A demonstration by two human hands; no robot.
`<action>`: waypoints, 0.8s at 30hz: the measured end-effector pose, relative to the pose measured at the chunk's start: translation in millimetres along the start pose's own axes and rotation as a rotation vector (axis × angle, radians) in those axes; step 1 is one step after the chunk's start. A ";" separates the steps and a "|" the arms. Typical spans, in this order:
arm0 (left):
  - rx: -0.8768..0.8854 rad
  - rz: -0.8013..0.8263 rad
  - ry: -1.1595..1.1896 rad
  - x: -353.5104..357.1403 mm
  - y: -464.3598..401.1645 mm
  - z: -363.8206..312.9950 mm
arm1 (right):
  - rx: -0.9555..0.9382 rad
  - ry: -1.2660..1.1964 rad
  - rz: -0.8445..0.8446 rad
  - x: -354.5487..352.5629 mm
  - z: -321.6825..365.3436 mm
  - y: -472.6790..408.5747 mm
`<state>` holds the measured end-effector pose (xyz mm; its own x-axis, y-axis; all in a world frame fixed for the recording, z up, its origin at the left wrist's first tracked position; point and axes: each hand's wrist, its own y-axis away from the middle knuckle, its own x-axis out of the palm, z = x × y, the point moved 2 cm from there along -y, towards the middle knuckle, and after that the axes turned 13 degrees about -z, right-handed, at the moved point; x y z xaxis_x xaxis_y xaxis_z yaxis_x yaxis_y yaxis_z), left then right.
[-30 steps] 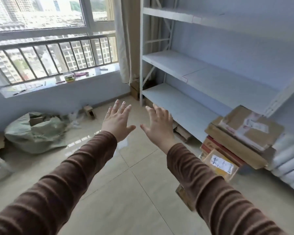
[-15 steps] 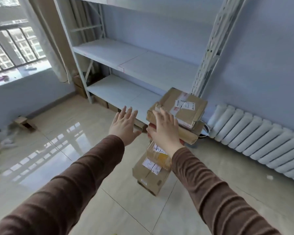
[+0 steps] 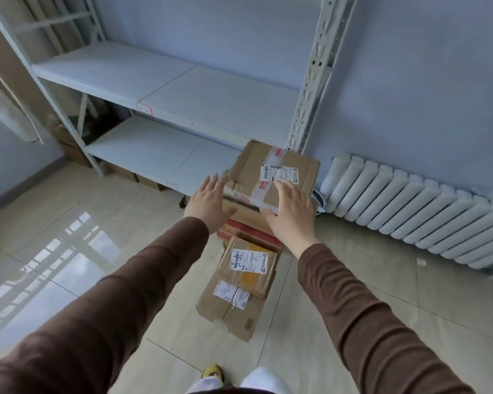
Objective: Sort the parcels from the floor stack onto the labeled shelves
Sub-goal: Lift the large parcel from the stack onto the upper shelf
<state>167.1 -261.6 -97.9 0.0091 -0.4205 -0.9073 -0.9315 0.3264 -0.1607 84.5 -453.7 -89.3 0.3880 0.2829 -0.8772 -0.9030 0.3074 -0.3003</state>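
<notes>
Two open hands reach out ahead of us, fingers straight and gripping nothing. Nearest, at six o'clock, our shoe (image 3: 213, 372) faces the floor stack (image 3: 239, 282). Our left hand (image 3: 209, 204) nears the top parcel (image 3: 271, 173) at its nine o'clock edge and our right hand (image 3: 292, 211) at its four o'clock corner, spread, we judge, to clasp both sides. Beyond, toward eleven o'clock, the labeled shelves (image 3: 143, 155) wait bare.

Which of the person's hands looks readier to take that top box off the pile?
Probably the right hand: its straight fingers already lie over the top parcel, near the label. The left hand is open beside the parcel's left edge. Lifting it likely takes both.
</notes>
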 end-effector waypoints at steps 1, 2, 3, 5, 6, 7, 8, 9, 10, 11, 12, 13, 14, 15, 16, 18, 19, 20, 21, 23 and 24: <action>-0.008 0.012 0.014 7.7 -9.1 0.8 | 0.021 0.003 0.004 4.6 -9.3 -5.9; -0.018 0.023 0.027 15.3 -18.1 1.1 | 0.048 0.000 0.013 9.1 -19.5 -12.1; -0.029 0.030 0.038 22.1 -25.8 1.8 | 0.081 -0.012 0.025 13.5 -29.4 -17.4; -0.059 0.041 0.062 35.6 -42.9 3.0 | 0.145 -0.047 0.048 22.3 -50.9 -32.0; -0.084 0.045 0.082 42.3 -51.8 3.1 | 0.168 -0.061 0.054 26.8 -62.3 -40.1; -0.115 0.044 0.103 49.9 -60.9 3.8 | 0.187 -0.072 0.059 31.1 -73.3 -48.2; -0.153 0.047 0.124 57.9 -70.7 4.9 | 0.206 -0.086 0.069 36.2 -84.9 -57.6; -0.197 0.051 0.147 65.4 -80.0 5.7 | 0.227 -0.100 0.083 41.0 -95.7 -66.7; -0.244 0.053 0.172 72.4 -88.2 6.5 | 0.247 -0.116 0.099 45.4 -105.7 -75.2; -0.293 0.052 0.197 80.2 -96.9 7.4 | 0.264 -0.131 0.111 50.5 -115.8 -83.7; -0.343 0.051 0.219 87.3 -105.3 7.7 | 0.280 -0.144 0.123 55.6 -125.5 -92.3; -0.393 0.051 0.242 94.4 -113.3 8.2 | 0.299 -0.156 0.138 61.4 -135.4 -100.9; -0.441 0.045 0.264 100.6 -120.2 8.4 | 0.319 -0.171 0.155 66.9 -144.6 -109.1; -0.490 0.038 0.288 106.3 -126.3 9.1 | 0.342 -0.189 0.169 72.2 -152.9 -116.3; -0.534 0.033 0.311 111.3 -131.7 9.0 | 0.366 -0.210 0.181 77.4 -159.7 -123.1; -0.599 0.028 0.342 122.6 -140.2 10.8 | 0.418 -0.264 0.205 87.0 -171.3 -134.7; -0.620 0.027 0.351 127.9 -142.6 12.1 | 0.439 -0.290 0.217 91.9 -175.5 -138.4; -0.639 0.026 0.357 132.6 -144.0 13.2 | 0.452 -0.312 0.230 96.4 -178.6 -140.8; -0.656 0.018 0.366 137.6 -145.3 15.0 | 0.462 -0.334 0.242 100.5 -180.9 -142.5; -0.709 -0.004 0.397 144.9 -145.7 17.3 | 0.477 -0.375 0.245 107.8 -184.1 -144.3; -0.737 -0.019 0.415 147.8 -145.6 17.6 | 0.485 -0.395 0.236 110.8 -184.8 -144.5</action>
<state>310.4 -356.4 -215.4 0.0268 -0.7443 -0.6673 -0.9327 -0.2588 0.2512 223.8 -634.7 -212.3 0.3116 0.6761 -0.6676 -0.8226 0.5436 0.1666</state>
